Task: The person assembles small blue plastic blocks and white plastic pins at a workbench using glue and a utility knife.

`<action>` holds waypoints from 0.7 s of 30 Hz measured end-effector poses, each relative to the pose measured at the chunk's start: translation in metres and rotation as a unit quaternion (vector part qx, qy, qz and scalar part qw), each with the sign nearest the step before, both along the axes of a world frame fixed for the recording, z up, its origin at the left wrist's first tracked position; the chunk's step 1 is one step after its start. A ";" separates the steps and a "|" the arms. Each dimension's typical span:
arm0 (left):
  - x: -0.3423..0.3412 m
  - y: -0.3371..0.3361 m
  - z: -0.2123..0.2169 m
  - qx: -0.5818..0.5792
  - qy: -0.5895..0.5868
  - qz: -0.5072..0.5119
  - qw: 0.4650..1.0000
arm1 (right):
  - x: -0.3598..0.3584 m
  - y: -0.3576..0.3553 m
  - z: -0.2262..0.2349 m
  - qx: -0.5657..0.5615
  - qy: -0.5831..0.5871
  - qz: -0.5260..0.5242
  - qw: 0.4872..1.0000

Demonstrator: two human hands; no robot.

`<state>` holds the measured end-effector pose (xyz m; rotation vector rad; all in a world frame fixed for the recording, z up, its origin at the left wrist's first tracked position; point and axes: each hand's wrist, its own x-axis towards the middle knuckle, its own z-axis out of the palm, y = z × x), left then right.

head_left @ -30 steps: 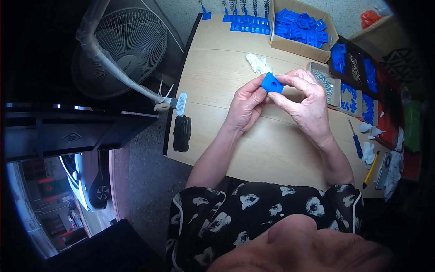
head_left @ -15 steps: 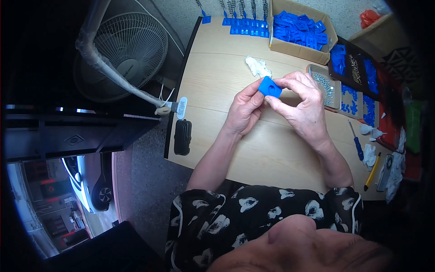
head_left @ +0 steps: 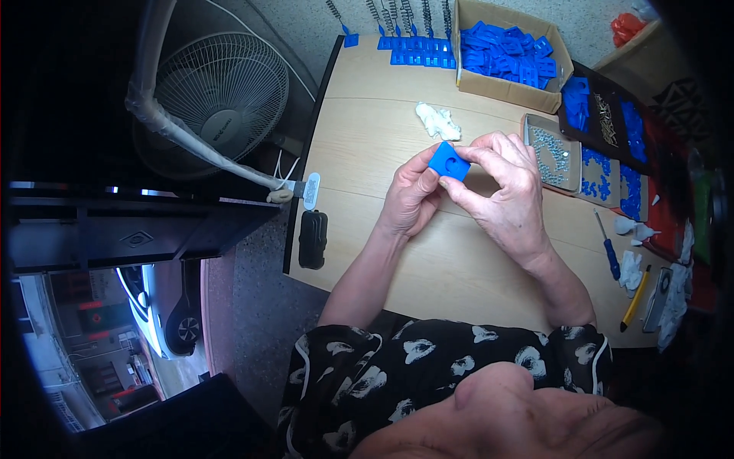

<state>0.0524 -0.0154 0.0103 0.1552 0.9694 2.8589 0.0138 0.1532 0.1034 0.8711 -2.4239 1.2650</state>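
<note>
- Room: speckled wall (head_left: 302,27) at the far side; speckled floor (head_left: 264,306) left of the table. Beyond an opening, far left, a pale car (head_left: 157,306) with one dark wheel showing.
- Table (head_left: 352,145): light wood-look top, dark edging down its left side, bare across most of the middle.
- Fan (head_left: 222,99): round wire grille, standing left of the table's far corner; a plastic-wrapped pole slants in front of it.
- Forearms: both in from the near side, bare below patterned sleeves, angled inward so the hands meet over mid-table.
- Left hand (head_left: 410,195): thumb and forefinger clamped on the left part of the blue piece, other fingers curled under.
- Right hand (head_left: 508,187): arched, knuckles up, forefinger at the piece's far right edge, thumb at its near edge; pinching it together with the left.
- Carton (head_left: 508,90): far right, heaped with flat blue parts.
- Shallow tray (head_left: 552,187): right of the right hand, holding small silvery pieces.
- Black case (head_left: 313,239): near the left table edge.
- Screwdriver (head_left: 612,258): blue handle, lying at right.
- White crumpled cloth (head_left: 437,121): just beyond the hands.
- Blue piece (head_left: 438,157): squarish, round recess facing up, held between both hands, tilted.
</note>
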 end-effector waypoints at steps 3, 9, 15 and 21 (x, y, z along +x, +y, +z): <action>0.001 0.003 0.002 -0.009 0.001 0.007 1.000 | 0.000 0.001 -0.002 -0.005 0.002 -0.001 1.000; -0.001 0.002 -0.001 -0.022 0.005 0.005 1.000 | 0.000 0.001 -0.001 0.001 0.005 -0.007 1.000; 0.000 0.003 -0.002 -0.030 -0.010 0.005 0.999 | 0.001 -0.002 0.000 0.010 0.022 -0.016 1.000; -0.003 0.004 -0.003 -0.033 -0.006 0.000 0.999 | 0.001 -0.003 -0.003 0.026 0.032 -0.026 0.999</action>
